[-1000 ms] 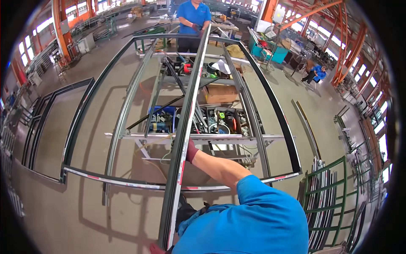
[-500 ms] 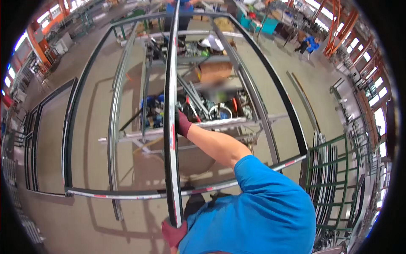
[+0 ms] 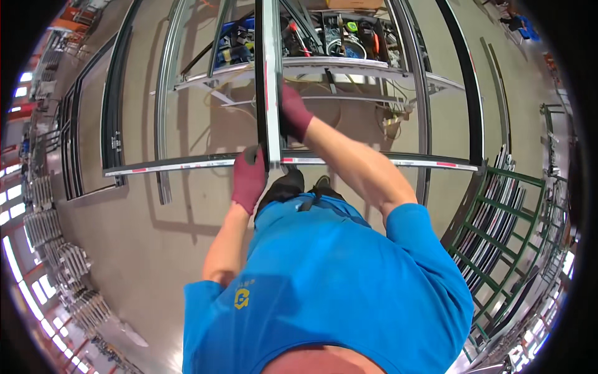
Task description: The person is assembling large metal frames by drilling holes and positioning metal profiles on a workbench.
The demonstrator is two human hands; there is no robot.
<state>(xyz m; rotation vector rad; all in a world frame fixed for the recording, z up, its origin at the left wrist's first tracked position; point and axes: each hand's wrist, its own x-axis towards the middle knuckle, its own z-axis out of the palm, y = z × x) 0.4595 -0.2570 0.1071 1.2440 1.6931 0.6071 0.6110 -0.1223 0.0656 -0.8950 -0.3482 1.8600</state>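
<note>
A long metal profile bar [image 3: 272, 93], black with a pale protective strip, runs away from me across the middle of a large rectangular dark metal frame [image 3: 193, 164]. The bar's near end sits at the frame's near rail. My left hand [image 3: 250, 177], in a maroon glove, is closed on that end from the left. Farther along, my right hand [image 3: 295, 113], gloved alike, grips the bar from its right side. Some of its fingers are hidden behind the bar.
Under the frame stands a metal stand [image 3: 336, 62] with a tray of tools and cables [image 3: 355, 40]. Metal profiles [image 3: 498, 206] lie in a green rack [image 3: 517, 181] at the right. Another dark frame [image 3: 78, 124] is at the left. A person [image 3: 523, 28] is far right.
The bar's near end has moved away from me, from overhanging the near rail to that rail. Both hands still hold it. My view has tilted downward.
</note>
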